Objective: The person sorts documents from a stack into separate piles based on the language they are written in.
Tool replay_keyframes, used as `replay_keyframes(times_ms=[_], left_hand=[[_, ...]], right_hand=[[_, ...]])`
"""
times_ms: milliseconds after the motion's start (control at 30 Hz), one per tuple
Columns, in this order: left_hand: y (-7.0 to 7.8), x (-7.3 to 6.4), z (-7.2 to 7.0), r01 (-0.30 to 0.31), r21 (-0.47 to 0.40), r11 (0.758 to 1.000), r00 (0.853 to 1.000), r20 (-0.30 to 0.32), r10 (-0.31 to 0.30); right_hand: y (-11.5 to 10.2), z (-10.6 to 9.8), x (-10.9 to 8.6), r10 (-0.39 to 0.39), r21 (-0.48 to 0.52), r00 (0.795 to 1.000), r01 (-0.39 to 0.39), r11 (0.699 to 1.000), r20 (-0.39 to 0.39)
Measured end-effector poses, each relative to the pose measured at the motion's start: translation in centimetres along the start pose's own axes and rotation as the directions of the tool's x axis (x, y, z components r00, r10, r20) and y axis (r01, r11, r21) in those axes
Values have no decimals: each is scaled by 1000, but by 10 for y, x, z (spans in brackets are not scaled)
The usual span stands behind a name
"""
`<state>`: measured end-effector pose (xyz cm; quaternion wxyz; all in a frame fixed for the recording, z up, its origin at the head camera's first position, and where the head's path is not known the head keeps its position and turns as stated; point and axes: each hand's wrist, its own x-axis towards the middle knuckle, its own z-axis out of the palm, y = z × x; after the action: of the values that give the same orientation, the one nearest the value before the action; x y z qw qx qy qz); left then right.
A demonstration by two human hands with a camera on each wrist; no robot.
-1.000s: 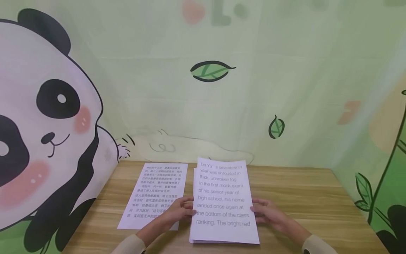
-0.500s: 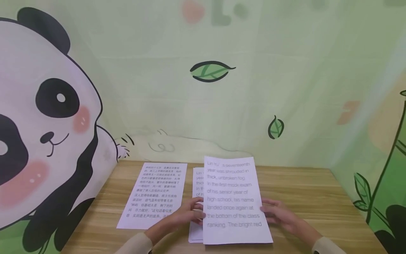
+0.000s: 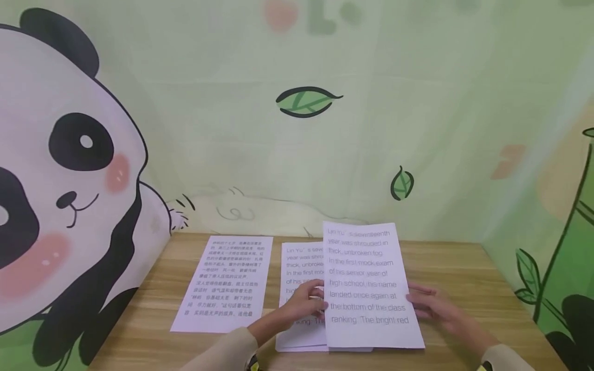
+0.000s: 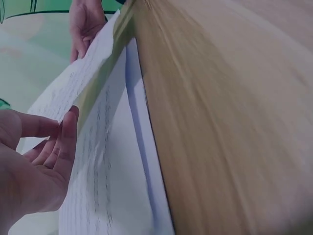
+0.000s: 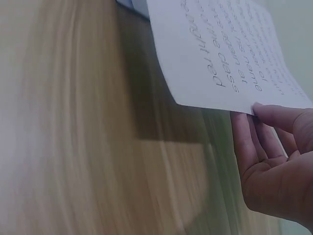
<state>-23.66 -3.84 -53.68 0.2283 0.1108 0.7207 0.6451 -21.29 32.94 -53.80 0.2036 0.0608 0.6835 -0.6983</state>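
A sheet of paper [image 3: 366, 288] with large English print is held up off the table between both hands. My left hand [image 3: 301, 304] pinches its left edge between thumb and fingers; in the left wrist view that hand [image 4: 41, 161] has the paper's edge at its fingertips. At the opposite edge my right hand [image 3: 433, 306] grips with the thumb on top and fingers beneath, as the right wrist view shows the hand [image 5: 279, 156]. Below and to the left lies a stack of printed sheets [image 3: 301, 337], partly covered by the raised sheet and my left hand.
Left of the stack, a sheet with Chinese print [image 3: 220, 283] lies flat on the wooden table [image 3: 473, 288]. Behind the table hangs a pale green backdrop [image 3: 223, 129] with a panda and leaves drawn on it.
Both hands have carried the top sheet to the right, off the stack. More of the printed sheet beneath now shows, and the Chinese sheet is no longer covered by my left hand.
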Motion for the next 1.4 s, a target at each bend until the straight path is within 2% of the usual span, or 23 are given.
replay_keyframes(times_ms=[333, 500, 700, 800, 933, 1033, 1267, 1400], left_hand=[[12, 30, 42, -3, -23, 1000, 999, 37, 4], [16, 44, 57, -2, -19, 1000, 999, 54, 3], [21, 57, 76, -2, -25, 1000, 1000, 6, 2], [24, 62, 84, 30, -24, 999, 999, -24, -31], [24, 67, 92, 73, -27, 997, 997, -32, -74], [23, 69, 95, 92, -29, 995, 995, -21, -92], [19, 64, 96, 150, 1, 989, 988, 34, -150], [18, 62, 96, 153, 1, 988, 987, 42, -153]], right_hand=[[0, -52, -10, 9, -17, 998, -10, 1000, -61], [-3, -72, -15, 17, -68, 998, -22, 997, -69], [-6, -90, -18, 17, -120, 996, -27, 992, -84], [-8, -95, -20, 19, -139, 994, -34, 990, -108], [-11, -100, -22, 41, -143, 991, -59, 988, -130], [-10, -104, -22, 49, -133, 993, -63, 989, -106], [-6, -106, -19, 65, -108, 989, -80, 991, -134], [-4, -107, -18, 75, -106, 986, -92, 990, -152]])
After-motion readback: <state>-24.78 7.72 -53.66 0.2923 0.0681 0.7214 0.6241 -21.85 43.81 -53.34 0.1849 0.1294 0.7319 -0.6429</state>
